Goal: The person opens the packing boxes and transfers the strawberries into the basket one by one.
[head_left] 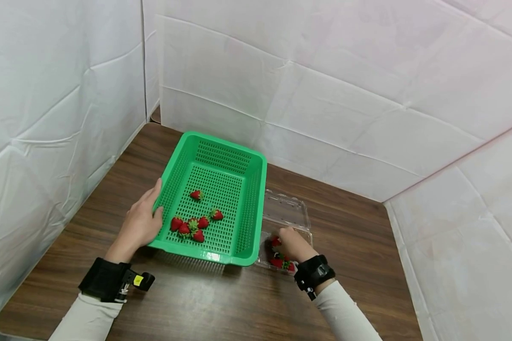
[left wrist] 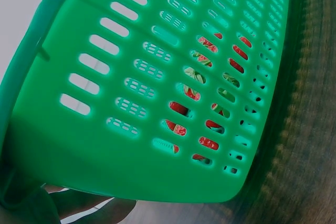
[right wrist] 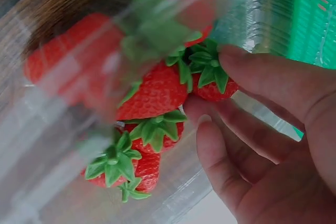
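At the left rim of a green plastic basket [head_left: 262, 208], my left hand [head_left: 141, 220] grips the edge. Inside the basket lie several red strawberries [head_left: 198, 236] with green leaves, mostly bunched in the near left corner. My right hand [head_left: 294, 244] reaches into a clear plastic clamshell box [head_left: 285, 210] to the right of the basket. In the right wrist view, its thumb and fingers pinch a strawberry [right wrist: 214, 88] by its leafy end. Several other strawberries [right wrist: 157, 93] crowd beside the fingers, partly blurred behind the clear plastic.
Both containers are on a dark brown wooden table [head_left: 350, 237]. The box's lid lies folded back toward the rear. White sheeting [head_left: 324, 94] walls off the back and both sides. Each wrist wears a black strap [head_left: 104, 279] with a camera.
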Demonstrator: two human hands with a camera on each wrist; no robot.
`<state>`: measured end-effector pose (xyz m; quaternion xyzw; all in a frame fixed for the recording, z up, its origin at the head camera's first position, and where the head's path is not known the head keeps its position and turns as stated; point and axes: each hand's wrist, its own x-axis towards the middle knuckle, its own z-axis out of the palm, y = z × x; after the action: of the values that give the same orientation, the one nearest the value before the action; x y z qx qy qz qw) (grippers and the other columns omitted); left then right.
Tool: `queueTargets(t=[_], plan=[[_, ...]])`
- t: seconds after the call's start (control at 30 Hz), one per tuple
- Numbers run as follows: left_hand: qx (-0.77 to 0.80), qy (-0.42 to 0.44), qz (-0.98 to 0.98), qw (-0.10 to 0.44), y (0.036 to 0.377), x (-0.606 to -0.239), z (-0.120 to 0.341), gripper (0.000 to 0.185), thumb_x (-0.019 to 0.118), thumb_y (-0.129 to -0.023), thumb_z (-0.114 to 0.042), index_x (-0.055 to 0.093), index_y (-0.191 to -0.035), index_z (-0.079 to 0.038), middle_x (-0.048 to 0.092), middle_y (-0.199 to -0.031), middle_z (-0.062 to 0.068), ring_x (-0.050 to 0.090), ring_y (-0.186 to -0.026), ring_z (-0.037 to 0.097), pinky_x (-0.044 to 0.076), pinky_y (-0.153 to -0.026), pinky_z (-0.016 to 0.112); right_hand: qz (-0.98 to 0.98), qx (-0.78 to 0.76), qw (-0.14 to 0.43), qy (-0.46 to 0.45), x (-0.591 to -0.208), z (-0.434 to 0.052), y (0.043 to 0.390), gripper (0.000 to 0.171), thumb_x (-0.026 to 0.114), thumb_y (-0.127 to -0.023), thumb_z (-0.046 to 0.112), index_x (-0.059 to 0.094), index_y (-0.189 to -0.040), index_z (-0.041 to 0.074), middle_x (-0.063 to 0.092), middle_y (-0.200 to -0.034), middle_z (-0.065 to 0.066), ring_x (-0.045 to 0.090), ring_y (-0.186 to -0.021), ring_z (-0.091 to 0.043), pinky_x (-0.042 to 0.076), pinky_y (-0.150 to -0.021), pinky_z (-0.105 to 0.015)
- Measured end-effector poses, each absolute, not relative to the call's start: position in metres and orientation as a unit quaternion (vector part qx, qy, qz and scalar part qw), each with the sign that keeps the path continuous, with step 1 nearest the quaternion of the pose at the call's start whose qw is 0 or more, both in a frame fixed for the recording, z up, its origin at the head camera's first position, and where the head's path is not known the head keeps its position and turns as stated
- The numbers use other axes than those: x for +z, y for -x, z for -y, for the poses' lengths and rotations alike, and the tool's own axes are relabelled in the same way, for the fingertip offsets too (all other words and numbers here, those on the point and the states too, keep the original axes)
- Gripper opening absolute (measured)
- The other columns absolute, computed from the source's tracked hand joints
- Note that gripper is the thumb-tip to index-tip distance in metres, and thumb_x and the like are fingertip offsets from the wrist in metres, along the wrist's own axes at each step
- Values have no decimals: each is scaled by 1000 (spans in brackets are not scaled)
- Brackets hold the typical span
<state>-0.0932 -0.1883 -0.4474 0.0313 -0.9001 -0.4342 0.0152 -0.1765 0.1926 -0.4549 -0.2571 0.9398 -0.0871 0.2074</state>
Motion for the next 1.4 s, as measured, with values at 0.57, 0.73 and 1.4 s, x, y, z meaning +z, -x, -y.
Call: queueTargets(t=[0.57, 0.73, 1.4], plan=[[-430, -32, 902, 8, 92, -447, 190, 70, 40, -101, -5, 0, -157, -16, 24, -156, 28, 40, -126, 54, 32, -99, 69, -928, -133, 196, 288, -430, -187, 168, 22, 67, -91, 8, 68, -112, 3, 70, -104, -15, 66, -75, -15, 53, -67, -29], [-428, -33, 903, 7, 92, -448, 190, 71, 41, -100, -5, -1, -157, -17, 24, -156, 28, 40, -126, 55, 31, -99, 70, -926, -136, 177, 304, -417, -185, 167, 26, 66, -92, 10, 69, -118, 9, 70, -113, -12, 69, -88, -19, 55, -72, -28], [-427, -29, 904, 9, 93, -445, 189, 72, 41, -101, -6, -1, -157, -18, 24, -156, 27, 44, -123, 54, 34, -97, 69, -919, -188, 108, 329, -370, -171, 169, 33, 70, -88, 10, 66, -121, 10, 57, -127, -10, 61, -105, -20, 54, -83, -30]])
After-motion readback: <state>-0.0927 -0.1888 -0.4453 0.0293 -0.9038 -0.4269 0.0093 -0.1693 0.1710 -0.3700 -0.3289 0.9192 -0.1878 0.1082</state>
